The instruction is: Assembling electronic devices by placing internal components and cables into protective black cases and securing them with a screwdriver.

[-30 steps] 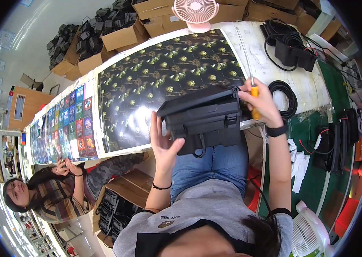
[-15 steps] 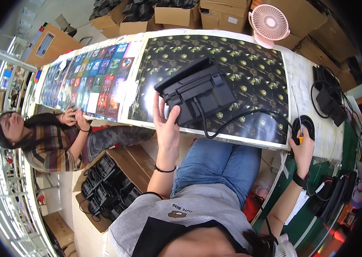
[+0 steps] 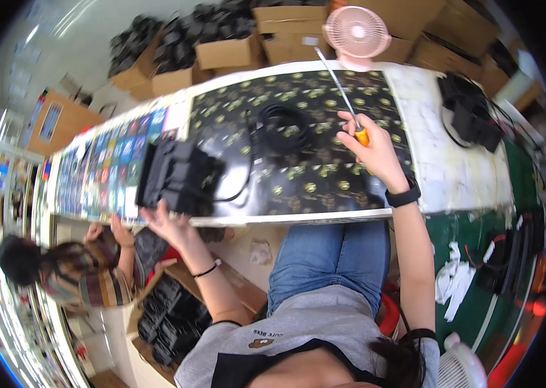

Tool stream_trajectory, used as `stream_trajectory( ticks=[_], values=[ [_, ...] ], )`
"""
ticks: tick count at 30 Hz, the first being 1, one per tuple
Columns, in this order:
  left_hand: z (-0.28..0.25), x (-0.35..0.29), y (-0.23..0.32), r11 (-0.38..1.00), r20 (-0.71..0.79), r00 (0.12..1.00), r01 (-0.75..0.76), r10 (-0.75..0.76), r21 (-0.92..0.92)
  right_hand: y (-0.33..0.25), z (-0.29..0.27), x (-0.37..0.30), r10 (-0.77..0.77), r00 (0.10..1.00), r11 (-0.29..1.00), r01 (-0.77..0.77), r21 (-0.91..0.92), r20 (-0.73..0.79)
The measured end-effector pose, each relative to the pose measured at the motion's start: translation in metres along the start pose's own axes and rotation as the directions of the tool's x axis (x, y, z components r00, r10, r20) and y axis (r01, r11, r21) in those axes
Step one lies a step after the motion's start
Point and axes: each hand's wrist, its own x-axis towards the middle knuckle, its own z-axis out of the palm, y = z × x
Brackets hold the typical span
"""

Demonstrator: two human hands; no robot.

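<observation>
A black plastic device [image 3: 186, 171] with a raised flap and a cable sits at the left part of the dark patterned sheet, over its edge with the card-printed sheet. My left hand [image 3: 173, 226] is at its near lower edge, fingers apart, and the fingertips appear to touch the casing without wrapping round it. From the device the cable leads right to a coiled black cable [image 3: 284, 128] lying on the dark sheet. Over the right part of that sheet, my right hand [image 3: 376, 149] is closed round the orange handle of a long screwdriver [image 3: 339, 84], whose shaft points away and left.
A pink fan [image 3: 358, 32] stands at the table's far edge. A black adapter with cables [image 3: 473, 126] lies at the right. Cardboard boxes [image 3: 224, 55] with black devices line the back; another box [image 3: 231, 278] is below left. A co-worker [image 3: 85, 275] sits at the left.
The black device has moved left and down onto the table, and my left hand has loosened from it. The coiled cable now lies on the dark sheet. My right hand has raised the screwdriver leftward.
</observation>
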Motion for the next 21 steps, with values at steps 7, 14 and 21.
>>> stream_trajectory(
  ticks=[7, 14, 21],
  values=[
    [-0.006, 0.084, 0.002, 0.837, 0.018, 0.965, -0.236, 0.262, 0.493, 0.048, -0.089, -0.007, 0.126, 0.893, 0.942, -0.245, -0.231, -0.433],
    [0.094, -0.033, 0.016, 0.084, 0.871, 0.238, -0.971, 0.430, 0.224, 0.099, -0.226, -0.016, -0.213, 0.768, 0.547, -0.419, -0.725, -0.605],
    [0.132, -0.103, -0.031, 0.126, 0.980, 0.194, -0.974, 0.054, 0.186, 0.095, -0.254, -0.027, -0.073, 0.923, 0.434, -0.311, -0.846, -0.377]
  ],
)
